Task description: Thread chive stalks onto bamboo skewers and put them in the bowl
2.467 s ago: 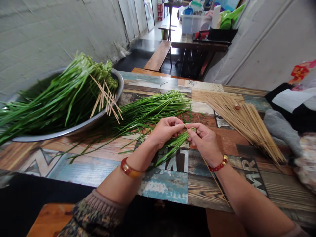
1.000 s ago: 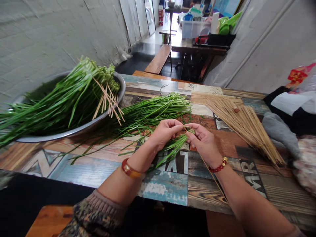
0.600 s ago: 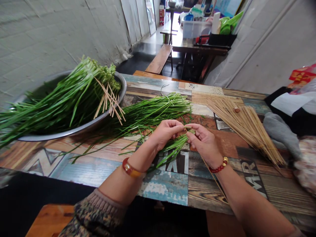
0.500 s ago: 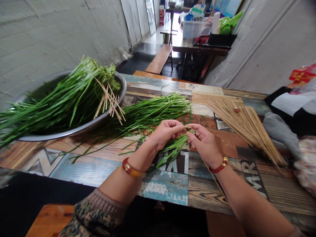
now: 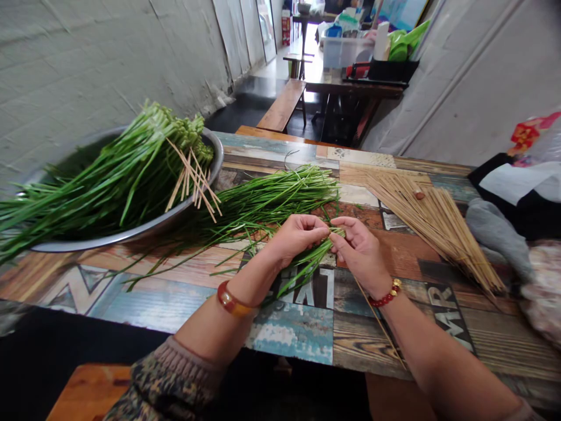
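My left hand [image 5: 298,238] is closed in a pinch at the stem ends of a few green chives [image 5: 309,264], whose leaves hang below it over the table. Facing it closely, my right hand [image 5: 363,256] pinches a thin bamboo skewer [image 5: 379,320] that slants down toward the table's front edge. The skewer's upper end is hidden among the fingers. Just beyond both hands lies a loose pile of chives [image 5: 280,193]. To the right, a fanned heap of bamboo skewers [image 5: 442,234] rests on the table, with a small brown piece [image 5: 419,195] on it.
At the left stands a metal basin [image 5: 131,238] heaped with chives [image 5: 109,175], skewer ends [image 5: 193,181] jutting over its rim. Plastic bags [image 5: 547,286] and a grey cloth-like thing [image 5: 497,237] lie at the right edge. Behind are a bench [image 5: 284,105] and another table.
My left thumb and fingers have closed down on the stem ends. My right index finger has lifted slightly from the left fingertips. The chives and skewer stay nearly in place.
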{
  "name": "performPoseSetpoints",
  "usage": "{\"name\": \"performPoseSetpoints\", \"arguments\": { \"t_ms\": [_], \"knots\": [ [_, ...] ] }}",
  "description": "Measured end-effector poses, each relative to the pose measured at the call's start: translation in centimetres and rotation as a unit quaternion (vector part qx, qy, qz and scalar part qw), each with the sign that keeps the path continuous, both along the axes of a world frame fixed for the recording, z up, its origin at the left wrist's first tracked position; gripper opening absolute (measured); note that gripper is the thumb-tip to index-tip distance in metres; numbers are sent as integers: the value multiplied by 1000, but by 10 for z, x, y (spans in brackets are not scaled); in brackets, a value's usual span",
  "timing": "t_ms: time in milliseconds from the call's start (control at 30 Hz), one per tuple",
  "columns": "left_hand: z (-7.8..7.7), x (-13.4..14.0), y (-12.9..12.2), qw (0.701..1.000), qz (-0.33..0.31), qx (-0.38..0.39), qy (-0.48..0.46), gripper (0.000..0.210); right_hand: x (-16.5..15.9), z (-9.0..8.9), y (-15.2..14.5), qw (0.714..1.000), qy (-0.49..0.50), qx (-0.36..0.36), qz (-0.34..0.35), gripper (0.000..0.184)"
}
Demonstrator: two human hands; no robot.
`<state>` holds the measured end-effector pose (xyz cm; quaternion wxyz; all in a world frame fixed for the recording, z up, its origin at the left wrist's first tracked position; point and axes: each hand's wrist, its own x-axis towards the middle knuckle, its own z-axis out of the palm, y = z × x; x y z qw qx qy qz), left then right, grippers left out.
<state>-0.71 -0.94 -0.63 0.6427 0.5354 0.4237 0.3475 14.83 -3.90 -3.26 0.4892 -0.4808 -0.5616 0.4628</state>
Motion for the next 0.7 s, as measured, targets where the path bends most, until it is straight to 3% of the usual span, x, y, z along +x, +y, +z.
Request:
{"name": "performPoseSetpoints", "arguments": {
  "t_ms": [233,433,700],
  "knots": [
    [1,0,3,984,17,164,61,15,4,-6,3,1000,-21,14,-11,38],
    [5,-2,3,990,-35,115,68,22,6,6,1,999,37,-11,15,34],
    [1,0,2,990,-16,124,68,23,4,6,3,1000,10,-22,-9,25]
  ]
}}
